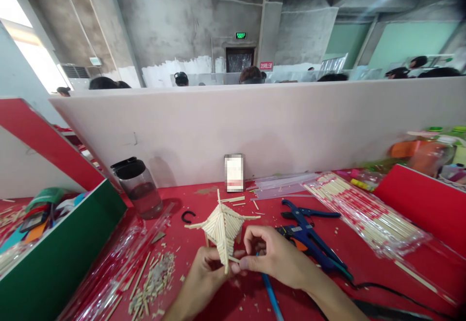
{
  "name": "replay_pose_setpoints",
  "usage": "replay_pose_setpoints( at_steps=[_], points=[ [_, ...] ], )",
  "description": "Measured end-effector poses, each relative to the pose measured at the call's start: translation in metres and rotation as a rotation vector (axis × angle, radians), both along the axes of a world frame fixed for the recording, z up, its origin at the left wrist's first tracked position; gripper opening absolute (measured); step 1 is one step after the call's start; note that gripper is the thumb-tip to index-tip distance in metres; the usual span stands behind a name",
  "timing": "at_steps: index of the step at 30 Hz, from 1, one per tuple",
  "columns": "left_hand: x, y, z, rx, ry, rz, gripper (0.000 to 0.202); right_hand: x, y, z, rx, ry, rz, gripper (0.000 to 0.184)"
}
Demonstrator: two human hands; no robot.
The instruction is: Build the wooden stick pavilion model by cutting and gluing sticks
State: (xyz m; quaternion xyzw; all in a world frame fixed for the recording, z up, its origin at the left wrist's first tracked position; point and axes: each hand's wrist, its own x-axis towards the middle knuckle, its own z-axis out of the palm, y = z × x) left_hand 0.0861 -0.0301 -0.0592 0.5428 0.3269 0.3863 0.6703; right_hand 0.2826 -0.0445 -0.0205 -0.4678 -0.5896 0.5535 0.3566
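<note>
A small roof-shaped model made of thin wooden sticks (220,226), with pointed corners jutting out and short posts beneath, stands at the middle of the red tabletop. My left hand (206,275) grips its near left side, fingers closed around the lower part. At the near right edge of the roof, my right hand (278,258) pinches a short wooden stick (234,260) between thumb and finger, its end against the model. Just under my right hand runs a blue rod (271,294). A blue-handled cutter (291,209) and a blue glue gun (315,243) lie to the right.
Cut stick scraps (153,282) are piled at left by clear plastic wrappers (109,258). A dark-lidded bottle (140,190) stands near the white partition (255,122). Bagged wooden sticks (364,214) lie right. A green panel (69,243) and red panel (425,209) flank the table.
</note>
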Motion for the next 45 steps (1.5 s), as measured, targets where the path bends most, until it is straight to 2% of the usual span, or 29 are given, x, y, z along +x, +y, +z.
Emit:
replay_pose_setpoints(
  at_steps=[5, 10, 21, 28, 33, 45],
  points=[
    [0.001, -0.002, 0.000, -0.011, 0.019, 0.005, 0.041, 0.003, 0.002, -0.006, -0.002, 0.006, 0.011, 0.043],
    [0.003, -0.004, 0.001, -0.013, 0.010, -0.001, 0.047, 0.007, 0.003, -0.010, -0.004, -0.019, 0.033, 0.039],
    [0.006, -0.005, -0.013, 0.010, 0.020, 0.053, 0.047, 0.008, 0.004, -0.007, 0.005, 0.009, 0.034, 0.037],
    [0.007, -0.006, -0.011, -0.008, 0.031, 0.081, 0.054, 0.009, 0.001, 0.001, -0.037, 0.039, 0.143, 0.030],
    [0.007, -0.006, -0.011, -0.015, 0.025, 0.074, 0.052, 0.010, 0.000, 0.000, -0.038, 0.057, 0.126, 0.027],
    [0.006, -0.006, -0.011, -0.016, 0.030, 0.070, 0.052, 0.011, 0.002, 0.000, -0.064, 0.084, 0.119, 0.034]
  ],
)
